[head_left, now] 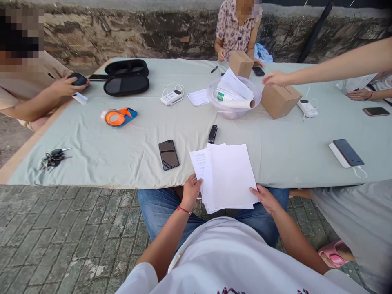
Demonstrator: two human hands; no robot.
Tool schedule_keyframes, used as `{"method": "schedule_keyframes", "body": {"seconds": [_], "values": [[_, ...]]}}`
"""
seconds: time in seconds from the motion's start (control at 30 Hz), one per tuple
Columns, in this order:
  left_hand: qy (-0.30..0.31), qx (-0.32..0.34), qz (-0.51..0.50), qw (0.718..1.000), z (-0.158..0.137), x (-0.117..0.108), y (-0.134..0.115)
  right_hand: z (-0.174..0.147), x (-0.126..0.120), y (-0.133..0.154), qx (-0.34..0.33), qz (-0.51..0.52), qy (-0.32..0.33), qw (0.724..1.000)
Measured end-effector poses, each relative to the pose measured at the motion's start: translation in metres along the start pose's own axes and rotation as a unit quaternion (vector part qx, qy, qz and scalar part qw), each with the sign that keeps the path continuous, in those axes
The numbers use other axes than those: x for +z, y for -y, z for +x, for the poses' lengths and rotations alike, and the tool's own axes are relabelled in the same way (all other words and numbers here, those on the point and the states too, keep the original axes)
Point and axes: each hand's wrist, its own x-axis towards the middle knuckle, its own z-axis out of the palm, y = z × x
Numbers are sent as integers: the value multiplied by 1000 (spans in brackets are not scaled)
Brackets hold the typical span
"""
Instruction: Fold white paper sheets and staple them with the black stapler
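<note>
Several loose sheets of paper lie over the table's near edge and stick out above my lap. The top sheet looks blank, and a printed sheet peeks out at the left. My left hand is closed on the left edge of the papers, thumb on top. At the lower right edge, my right hand pinches them between thumb and fingers. Just beyond the papers is a black stapler. A black phone lies to their left.
A translucent basin holds papers and a bottle. Cardboard boxes, an orange-and-blue tape dispenser, keys, a black case and a phone on a power bank are around the table. Other people sit around; one arm reaches in from the right.
</note>
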Motion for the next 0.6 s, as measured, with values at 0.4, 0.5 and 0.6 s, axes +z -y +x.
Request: {"method": "schedule_keyframes", "body": {"seconds": [0.4,0.5,0.6], "values": [[48,25,2,999,6,10,5,3,0,0,36,47,23,998],[42,29,2,999,14,16,0,3,-11,2,39,14,26,999],[24,22,-8,999,23,21,-5,1,-21,7,26,-40,22,999]]}}
